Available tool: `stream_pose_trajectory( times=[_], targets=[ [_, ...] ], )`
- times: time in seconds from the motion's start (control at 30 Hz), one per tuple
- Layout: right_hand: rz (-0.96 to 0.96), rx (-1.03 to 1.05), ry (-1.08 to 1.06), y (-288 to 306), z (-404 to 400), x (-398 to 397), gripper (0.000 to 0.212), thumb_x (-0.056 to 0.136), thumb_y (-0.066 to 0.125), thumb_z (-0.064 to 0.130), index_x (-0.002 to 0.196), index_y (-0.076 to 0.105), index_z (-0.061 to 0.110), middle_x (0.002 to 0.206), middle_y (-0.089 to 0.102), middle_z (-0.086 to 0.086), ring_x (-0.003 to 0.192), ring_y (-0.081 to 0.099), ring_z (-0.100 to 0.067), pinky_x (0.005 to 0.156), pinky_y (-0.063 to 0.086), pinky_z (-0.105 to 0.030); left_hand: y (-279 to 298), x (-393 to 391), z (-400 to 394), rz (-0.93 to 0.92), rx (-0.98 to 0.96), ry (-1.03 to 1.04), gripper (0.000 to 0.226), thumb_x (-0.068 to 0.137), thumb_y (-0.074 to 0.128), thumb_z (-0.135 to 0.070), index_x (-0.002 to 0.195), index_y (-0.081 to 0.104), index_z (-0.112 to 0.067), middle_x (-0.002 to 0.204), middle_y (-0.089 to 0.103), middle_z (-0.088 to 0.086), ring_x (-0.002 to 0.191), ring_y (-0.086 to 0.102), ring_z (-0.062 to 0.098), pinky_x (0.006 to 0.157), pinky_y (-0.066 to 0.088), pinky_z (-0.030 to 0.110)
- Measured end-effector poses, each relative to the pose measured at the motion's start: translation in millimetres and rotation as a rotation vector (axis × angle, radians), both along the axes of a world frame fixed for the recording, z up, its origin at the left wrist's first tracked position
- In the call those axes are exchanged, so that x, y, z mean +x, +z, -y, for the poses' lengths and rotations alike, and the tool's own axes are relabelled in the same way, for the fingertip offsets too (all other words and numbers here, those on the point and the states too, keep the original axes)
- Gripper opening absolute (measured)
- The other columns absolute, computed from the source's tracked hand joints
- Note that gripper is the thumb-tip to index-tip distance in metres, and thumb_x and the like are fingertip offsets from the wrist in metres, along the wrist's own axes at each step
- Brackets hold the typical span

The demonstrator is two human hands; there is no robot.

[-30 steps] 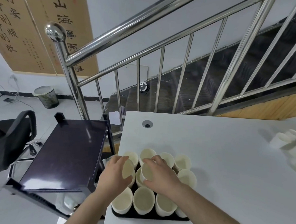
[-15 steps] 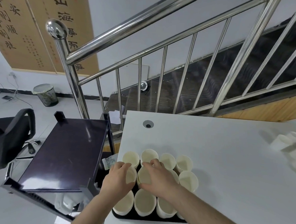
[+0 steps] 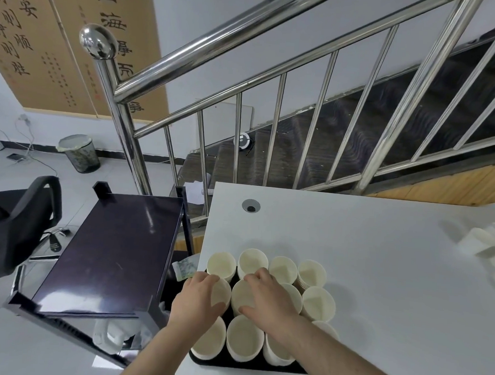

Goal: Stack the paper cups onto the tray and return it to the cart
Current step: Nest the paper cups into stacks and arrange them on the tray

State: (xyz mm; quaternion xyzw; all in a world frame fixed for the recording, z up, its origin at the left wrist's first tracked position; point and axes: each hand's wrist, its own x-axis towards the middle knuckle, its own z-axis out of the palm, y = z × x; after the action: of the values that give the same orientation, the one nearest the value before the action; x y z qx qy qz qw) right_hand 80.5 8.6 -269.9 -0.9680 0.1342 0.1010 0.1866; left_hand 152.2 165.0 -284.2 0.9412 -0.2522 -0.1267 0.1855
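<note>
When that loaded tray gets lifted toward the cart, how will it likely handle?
Probably light: the tray carries only paper cups. Likely tippy, since the tall cups stand loose and upright, so a tilt could topple them. The cart top looks glossy, so the tray may slide on it.

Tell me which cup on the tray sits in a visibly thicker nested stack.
The far-right cup in the back row of the tray: several stacked rims show beneath its lip, while the other cups show a single rim. Neither hand touches it.
</note>
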Motion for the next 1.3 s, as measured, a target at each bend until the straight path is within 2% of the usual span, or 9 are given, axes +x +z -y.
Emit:
stream_pose_trajectory(
  times=[0.17,0.33,0.43,0.53,0.73,0.83,0.93,1.03,1.3],
  targets=[
    [0.009,-0.002,0.016,1,0,-1,0.051,0.085,0.066,0.034,0.129,0.046,0.017,0.128,0.04,0.0,0.114,0.046,-0.022,0.082,0.047,-0.035,-2,-3,2,0.0,0.004,0.004,0.054,0.086,0.061,-0.041,0.136,0.042,-0.033,0.137,0.038,-0.014,0.126,0.037,0.012,0.085,0.048,0.028],
    [0.06,0.02,0.024,12,10,-10,0.05,0.088,0.061,0.032,0.132,0.045,0.017,0.132,0.039,0.0,0.116,0.045,-0.02,0.085,0.048,-0.035,4,-7,7,0.031,0.015,0.006,0.058,0.087,0.058,-0.045,0.14,0.039,-0.029,0.142,0.037,-0.009,0.13,0.035,0.016,0.097,0.042,0.033],
    [0.138,0.042,-0.016,23,23,-21,0.051,0.088,0.058,0.032,0.135,0.045,0.02,0.133,0.039,0.004,0.12,0.044,-0.017,0.088,0.05,-0.036,14,-15,22,0.073,-0.035,-0.005,0.055,0.089,0.056,-0.046,0.139,0.042,-0.028,0.142,0.039,-0.009,0.131,0.035,0.016,0.098,0.04,0.031],
    [0.199,0.063,-0.054,34,41,-38,0.05,0.09,0.057,0.032,0.137,0.044,0.023,0.133,0.038,0.006,0.122,0.042,-0.014,0.09,0.047,-0.031,29,-26,43,0.089,-0.122,-0.046,0.052,0.089,0.058,-0.042,0.137,0.045,-0.027,0.139,0.043,-0.009,0.127,0.04,0.015,0.096,0.041,0.027],
    [0.246,0.018,-0.143,58,109,-108,0.053,0.094,0.054,0.035,0.143,0.038,0.023,0.137,0.036,0.005,0.126,0.04,-0.014,0.095,0.044,-0.029,58,-73,113,0.125,-0.288,-0.179,0.049,0.085,0.065,-0.034,0.131,0.053,-0.023,0.132,0.05,-0.008,0.123,0.045,0.017,0.097,0.041,0.027],
    [0.249,-0.013,-0.197,62,147,-152,0.054,0.095,0.053,0.034,0.145,0.036,0.022,0.139,0.035,0.004,0.126,0.039,-0.014,0.096,0.045,-0.03,67,-106,154,0.129,-0.34,-0.245,0.046,0.084,0.067,-0.032,0.128,0.055,-0.024,0.129,0.051,-0.009,0.118,0.048,0.017,0.092,0.043,0.027],
    [0.244,-0.027,-0.272,65,186,-200,0.055,0.096,0.052,0.033,0.146,0.035,0.021,0.14,0.033,0.004,0.127,0.038,-0.014,0.1,0.043,-0.03,68,-144,199,0.125,-0.342,-0.321,0.046,0.085,0.064,-0.034,0.13,0.053,-0.028,0.13,0.048,-0.013,0.119,0.046,0.013,0.09,0.042,0.022],
    [0.232,-0.041,-0.358,65,230,-254,0.055,0.096,0.053,0.033,0.147,0.034,0.022,0.14,0.033,0.005,0.128,0.037,-0.013,0.101,0.042,-0.029,68,-187,247,0.096,-0.328,-0.409,0.047,0.088,0.061,-0.038,0.133,0.049,-0.03,0.133,0.044,-0.015,0.124,0.043,0.01,0.098,0.041,0.024],
    [0.181,-0.083,-0.537,55,322,-358,0.055,0.095,0.054,0.032,0.146,0.035,0.024,0.142,0.033,0.006,0.127,0.04,-0.012,0.095,0.044,-0.024,62,-270,341,0.009,-0.32,-0.523,0.045,0.09,0.058,-0.038,0.133,0.048,-0.031,0.131,0.043,-0.018,0.123,0.042,0.006,0.097,0.041,0.022]
  ],
)
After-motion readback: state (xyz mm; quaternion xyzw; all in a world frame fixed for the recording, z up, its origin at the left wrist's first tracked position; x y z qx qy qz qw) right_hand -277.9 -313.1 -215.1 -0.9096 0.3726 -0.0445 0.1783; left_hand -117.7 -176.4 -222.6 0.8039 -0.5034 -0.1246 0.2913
